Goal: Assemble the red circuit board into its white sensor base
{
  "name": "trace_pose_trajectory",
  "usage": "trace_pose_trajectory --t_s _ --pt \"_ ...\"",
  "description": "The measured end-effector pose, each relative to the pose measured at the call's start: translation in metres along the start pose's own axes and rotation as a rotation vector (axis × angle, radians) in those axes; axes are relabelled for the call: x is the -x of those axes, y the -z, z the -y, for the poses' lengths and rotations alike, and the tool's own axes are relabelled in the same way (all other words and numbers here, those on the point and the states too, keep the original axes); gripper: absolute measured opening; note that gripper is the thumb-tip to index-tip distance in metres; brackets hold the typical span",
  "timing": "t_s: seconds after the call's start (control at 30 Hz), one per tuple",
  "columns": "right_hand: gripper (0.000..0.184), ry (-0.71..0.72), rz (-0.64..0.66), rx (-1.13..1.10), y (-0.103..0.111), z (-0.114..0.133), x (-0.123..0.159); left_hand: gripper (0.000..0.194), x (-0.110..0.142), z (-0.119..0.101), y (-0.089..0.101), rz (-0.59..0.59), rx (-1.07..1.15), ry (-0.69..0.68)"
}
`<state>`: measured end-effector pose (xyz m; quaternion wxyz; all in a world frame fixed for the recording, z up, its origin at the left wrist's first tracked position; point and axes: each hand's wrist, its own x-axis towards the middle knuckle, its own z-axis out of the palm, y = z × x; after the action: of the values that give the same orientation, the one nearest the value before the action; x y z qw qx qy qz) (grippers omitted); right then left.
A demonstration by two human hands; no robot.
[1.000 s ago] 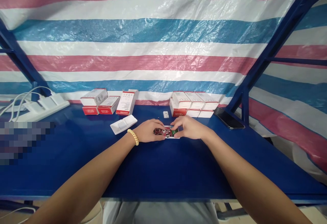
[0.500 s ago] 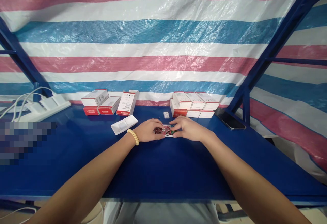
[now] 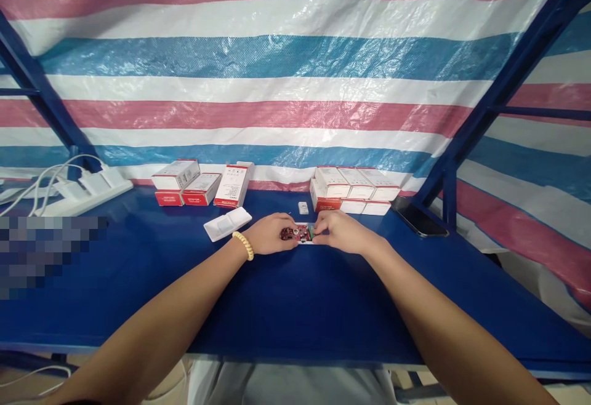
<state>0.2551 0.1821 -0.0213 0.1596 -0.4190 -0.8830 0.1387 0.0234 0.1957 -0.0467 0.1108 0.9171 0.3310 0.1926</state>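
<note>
Between my hands lies a red circuit board (image 3: 303,232) set in a white plastic housing whose edge shows along the front. My left hand (image 3: 269,234), with a beaded bracelet at the wrist, closes its thumb and fingers around the left end of the housing. At the right end, the fingers of my right hand (image 3: 339,231) pinch at a green part of the board; what exactly they grip is hidden. A white plastic cover (image 3: 228,224) rests on the table just left of my left hand. Behind the board sits a small white piece (image 3: 303,208).
White-and-red boxes (image 3: 353,188) are stacked at the back right, with more boxes (image 3: 187,181) at the back left. A phone (image 3: 421,216) lies by the right frame post. A power strip (image 3: 90,192) with plugs and cables stands left on the blue table (image 3: 300,306).
My right fingers have drawn closer together over the right end of the board. My left hand keeps its hold. The whole view has shifted slightly.
</note>
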Motion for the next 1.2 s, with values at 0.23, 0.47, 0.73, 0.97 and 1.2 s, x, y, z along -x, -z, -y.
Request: trace_pose_trajectory --t_s 0.23,0.47,0.73,0.97,1.2 --pt "0.01 0.033 -0.04 -0.115 -0.003 -0.008 -0.001 0.03 0.0 -0.004 0.002 0.005 -0.003 0.0" --pt "0.011 0.051 -0.069 -0.04 -0.007 -0.002 0.001 0.028 0.0 -0.003 0.002 0.008 0.002 -0.017" --pt "0.019 -0.022 -0.069 -0.045 -0.007 0.007 0.003 0.056 0.003 -0.004 0.001 0.039 -0.067 0.016" --pt "0.031 -0.02 -0.04 -0.077 -0.006 0.014 0.003 0.088 0.007 -0.007 0.003 0.069 -0.044 0.045" --pt "0.03 -0.011 -0.006 -0.061 -0.005 0.015 0.004 0.068 0.006 -0.008 0.011 0.023 0.044 -0.069"
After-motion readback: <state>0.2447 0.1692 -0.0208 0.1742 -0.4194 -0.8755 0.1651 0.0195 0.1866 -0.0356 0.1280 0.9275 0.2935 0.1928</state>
